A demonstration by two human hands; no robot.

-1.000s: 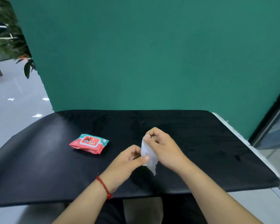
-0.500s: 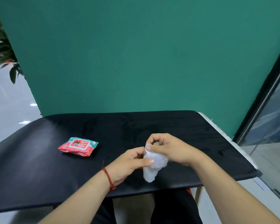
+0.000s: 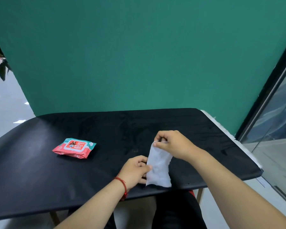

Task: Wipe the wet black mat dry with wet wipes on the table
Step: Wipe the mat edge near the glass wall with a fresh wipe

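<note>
A white wet wipe (image 3: 158, 167) hangs unfolded into a long strip just above the near edge of the black mat (image 3: 40, 171). My right hand (image 3: 172, 144) pinches its top end between thumb and fingers. My left hand (image 3: 135, 171), with a red string at the wrist, pinches the wipe's left edge about halfway down. The mat covers the whole table and shows faint wet marks (image 3: 132, 136) near its middle. A red and teal pack of wipes (image 3: 74, 147) lies flat on the mat to the left of my hands.
A green screen (image 3: 139, 55) stands right behind the table. A glass door with a dark frame (image 3: 271, 96) runs along the right side. Plant leaves (image 3: 0, 63) show at the far left. My dark-clothed legs (image 3: 172, 212) are under the near edge.
The wipe was bunched between both hands; now it is drawn out into a long strip, my right hand having moved up and away and my left hand lower.
</note>
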